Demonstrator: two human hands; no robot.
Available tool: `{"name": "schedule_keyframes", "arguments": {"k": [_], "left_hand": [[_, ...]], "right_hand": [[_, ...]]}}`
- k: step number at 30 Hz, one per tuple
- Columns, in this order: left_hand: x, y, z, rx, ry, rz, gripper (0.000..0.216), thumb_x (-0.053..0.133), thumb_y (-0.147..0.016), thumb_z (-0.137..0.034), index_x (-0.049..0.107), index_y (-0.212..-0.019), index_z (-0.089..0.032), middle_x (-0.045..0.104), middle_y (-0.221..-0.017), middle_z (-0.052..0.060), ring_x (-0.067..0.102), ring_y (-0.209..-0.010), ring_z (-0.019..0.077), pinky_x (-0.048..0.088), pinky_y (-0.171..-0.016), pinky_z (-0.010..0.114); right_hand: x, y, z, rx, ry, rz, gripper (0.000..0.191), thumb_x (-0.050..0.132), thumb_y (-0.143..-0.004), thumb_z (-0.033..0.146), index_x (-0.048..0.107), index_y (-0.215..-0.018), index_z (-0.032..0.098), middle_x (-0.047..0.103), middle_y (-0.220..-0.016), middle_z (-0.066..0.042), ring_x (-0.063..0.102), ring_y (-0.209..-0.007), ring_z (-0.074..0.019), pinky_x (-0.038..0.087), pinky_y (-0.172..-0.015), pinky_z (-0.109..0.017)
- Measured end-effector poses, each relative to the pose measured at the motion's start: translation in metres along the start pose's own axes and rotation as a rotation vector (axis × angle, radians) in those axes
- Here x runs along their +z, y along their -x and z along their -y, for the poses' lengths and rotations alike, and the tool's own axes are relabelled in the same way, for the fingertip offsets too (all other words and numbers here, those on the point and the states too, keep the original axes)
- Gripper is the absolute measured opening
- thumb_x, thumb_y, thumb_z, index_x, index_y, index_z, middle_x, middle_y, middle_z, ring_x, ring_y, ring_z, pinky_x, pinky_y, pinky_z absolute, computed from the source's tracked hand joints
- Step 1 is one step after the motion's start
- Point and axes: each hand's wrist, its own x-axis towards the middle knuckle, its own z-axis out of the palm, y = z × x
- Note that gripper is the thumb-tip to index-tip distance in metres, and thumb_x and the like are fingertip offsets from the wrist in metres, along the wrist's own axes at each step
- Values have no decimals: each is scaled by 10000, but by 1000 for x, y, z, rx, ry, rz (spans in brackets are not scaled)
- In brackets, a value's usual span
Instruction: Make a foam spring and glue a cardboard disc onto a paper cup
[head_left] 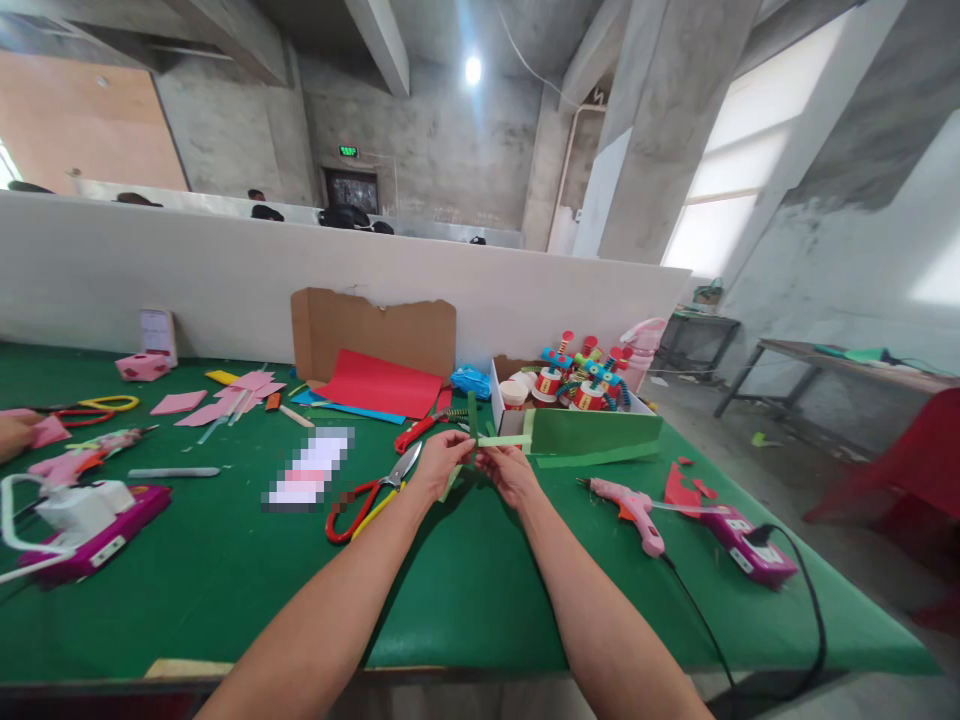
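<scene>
Above the green tabletop, my left hand point(445, 462) and my right hand point(510, 470) meet with fingertips almost touching. Both are closed in a pinch on green paper strips point(504, 441): a light strip runs out to the right, and a darker one stands upright between the hands. Just left of my left hand lie red-and-yellow-handled scissors point(367, 505) and a red-handled tool point(414, 433). Beyond my right hand is a sheet of green paper point(592, 435), leaning on a white box point(637, 403).
The box holds paper-cup figures point(550, 383) with springs. At right lie a pink glue gun point(634, 510) and a purple power strip point(750, 548) with cables. Red paper point(382, 385) and cardboard point(375, 325) are at the back. Another person's hand point(15, 435) works at far left.
</scene>
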Motion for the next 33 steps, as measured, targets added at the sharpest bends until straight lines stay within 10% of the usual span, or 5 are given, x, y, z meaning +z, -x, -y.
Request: {"name": "schedule_keyframes", "arguments": {"k": [33], "left_hand": [[3, 6, 0, 19, 24, 22, 244, 780, -557, -269, 629, -691, -132, 630, -635, 20, 564, -569, 117, 450, -595, 256]], "right_hand": [[7, 2, 2, -192, 108, -125, 310, 812, -489, 340, 657, -698, 170, 611, -542, 49, 563, -525, -102, 512, -636, -271]]}}
